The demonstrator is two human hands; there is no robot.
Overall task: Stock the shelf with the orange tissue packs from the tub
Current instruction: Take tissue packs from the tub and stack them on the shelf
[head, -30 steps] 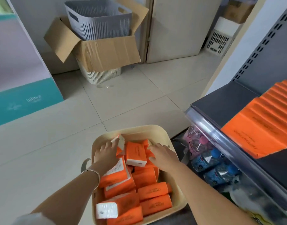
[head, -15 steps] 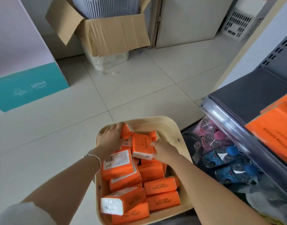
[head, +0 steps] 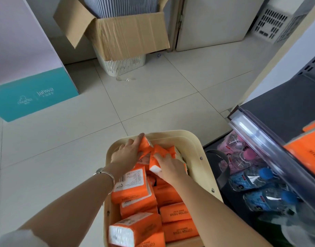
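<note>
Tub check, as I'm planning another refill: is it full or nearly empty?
Fairly full: orange tissue packs cover the tub end to end, some stacked on others.

Shop stockroom, metal shelf (head: 285,111), bottled water (head: 270,198), cardboard box (head: 128,34)

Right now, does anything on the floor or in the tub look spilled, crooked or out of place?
Yes. A small clear puddle glints on the tile in front of the slatted cream basket, which looks like a spill. The cardboard box perched on that basket sits askew, flaps splayed. In the tub the orange packs lie jumbled.
</note>
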